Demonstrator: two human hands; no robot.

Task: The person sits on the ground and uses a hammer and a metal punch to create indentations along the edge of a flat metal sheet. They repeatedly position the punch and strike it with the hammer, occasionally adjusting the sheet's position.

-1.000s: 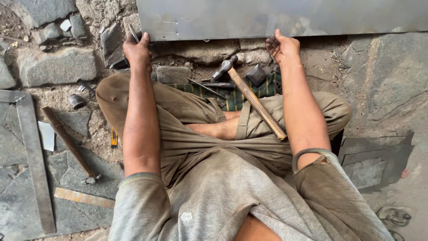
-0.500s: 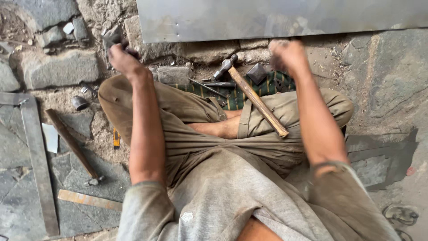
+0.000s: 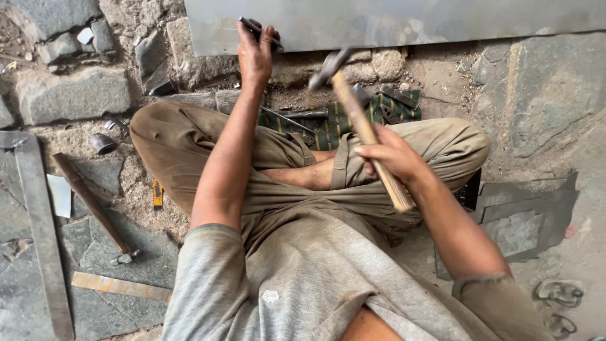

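Here, seen from above, a person sits cross-legged on stony ground.
Left hand: the left hand (image 3: 255, 53), at 11 o'clock, is closed around a dark chisel (image 3: 260, 33) whose tip touches the lower edge of the metal sheet (image 3: 391, 22).
Right hand: the right hand (image 3: 390, 155), just right of centre, is wrapped shut around the wooden handle of a hammer (image 3: 360, 120).
Hammer: tilted, its head up toward 12 o'clock, near the sheet's edge, apart from the chisel.
Metal sheet: grey and flat, across the top from 11 to 2 o'clock.
Cloth: a green striped cloth (image 3: 334, 123) lies past the shins, with small tools on it.
Left side: an iron rod (image 3: 91, 202) and a flat metal bar (image 3: 41, 227) lie at 8 to 9 o'clock.
Right side: grey metal offcuts (image 3: 524, 218) lie at 4 o'clock.
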